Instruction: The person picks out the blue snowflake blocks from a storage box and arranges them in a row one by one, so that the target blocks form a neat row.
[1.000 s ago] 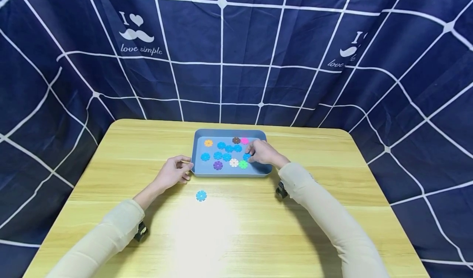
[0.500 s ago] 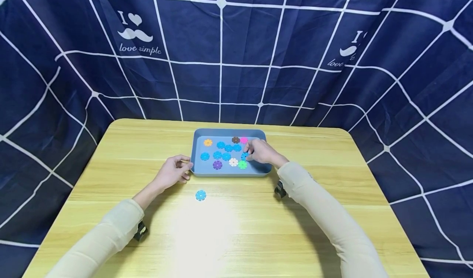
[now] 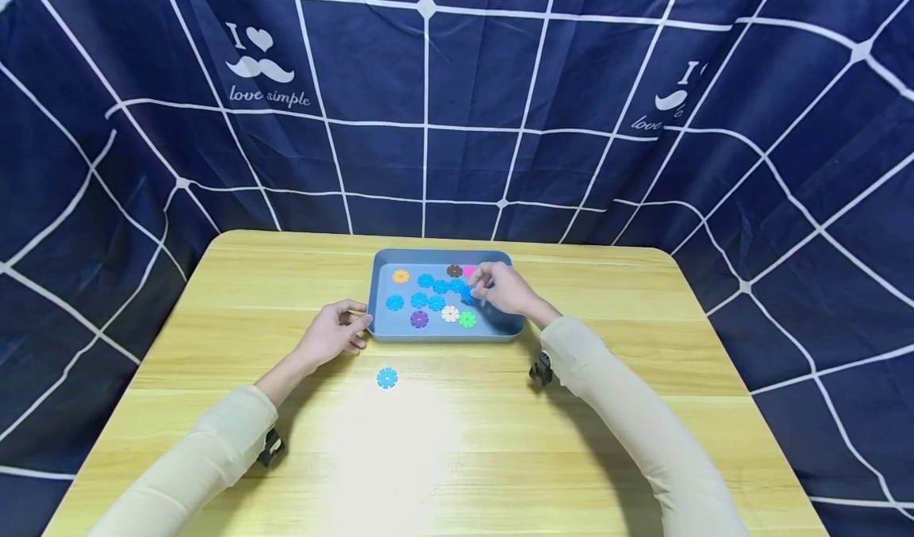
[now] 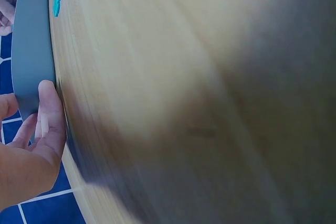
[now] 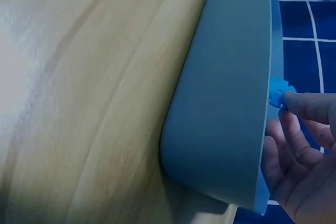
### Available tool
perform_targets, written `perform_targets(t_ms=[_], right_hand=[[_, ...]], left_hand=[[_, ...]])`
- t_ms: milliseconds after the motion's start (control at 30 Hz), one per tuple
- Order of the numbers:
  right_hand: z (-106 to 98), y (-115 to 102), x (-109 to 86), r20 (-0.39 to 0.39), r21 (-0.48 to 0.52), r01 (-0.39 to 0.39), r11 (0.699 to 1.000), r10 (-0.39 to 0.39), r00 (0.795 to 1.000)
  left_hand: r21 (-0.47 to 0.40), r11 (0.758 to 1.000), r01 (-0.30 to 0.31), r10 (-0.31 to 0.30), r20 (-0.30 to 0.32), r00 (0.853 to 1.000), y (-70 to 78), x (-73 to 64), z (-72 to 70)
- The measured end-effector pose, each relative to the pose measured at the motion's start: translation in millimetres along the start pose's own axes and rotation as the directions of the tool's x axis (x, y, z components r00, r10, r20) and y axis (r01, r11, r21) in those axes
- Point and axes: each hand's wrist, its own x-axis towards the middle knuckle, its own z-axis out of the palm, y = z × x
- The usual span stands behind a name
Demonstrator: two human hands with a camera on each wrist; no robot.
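A blue-grey tray (image 3: pixel 446 335) holds several flower-shaped plastic discs, most of them blue. My right hand (image 3: pixel 503 287) reaches over the tray's right side. Between thumb and fingertip it pinches a blue snowflake disc (image 5: pixel 281 93), lifted to rim height in the right wrist view. At the tray's left end, my left hand (image 3: pixel 334 333) holds the wall near the front corner, thumb at the rim and fingers along the outside. In front of the tray, one blue disc (image 3: pixel 387 377) lies flat on the table.
Also in the tray are an orange disc (image 3: pixel 401 276), a purple disc (image 3: pixel 419 320), a white disc (image 3: pixel 450 313), a green disc (image 3: pixel 467 319), a brown disc (image 3: pixel 455 270) and a pink disc (image 3: pixel 469 270). A blue curtain (image 3: pixel 464 164) hangs behind the wooden table (image 3: pixel 607 450).
My right hand has picked a blue disc up from the tray's right part and shifted it slightly left and back. The left hand keeps its place at the tray.
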Motion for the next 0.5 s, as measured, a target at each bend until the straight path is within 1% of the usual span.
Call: perform_targets(t_ms=[167,367,500], right_hand=[[-0.4,-2.3,-4.1,-0.042,0.027,0.009,1.0,-0.007,0.999],[-1.0,-7.9,-13.3,-0.061,0.088,0.015,0.996,-0.01,0.998],[-1.7,-12.7,-22.1,-0.062,0.144,0.005,0.99,0.004,0.998]], left_hand=[[-0.003,1.0,-0.001,0.001,-0.001,1.0,0.3,-0.4,0.5],[-0.01,1.0,-0.004,0.004,0.001,1.0,0.5,-1.2,1.0],[-0.011,1.0,-0.007,0.007,0.004,1.0,1.0,-2.5,1.5]])
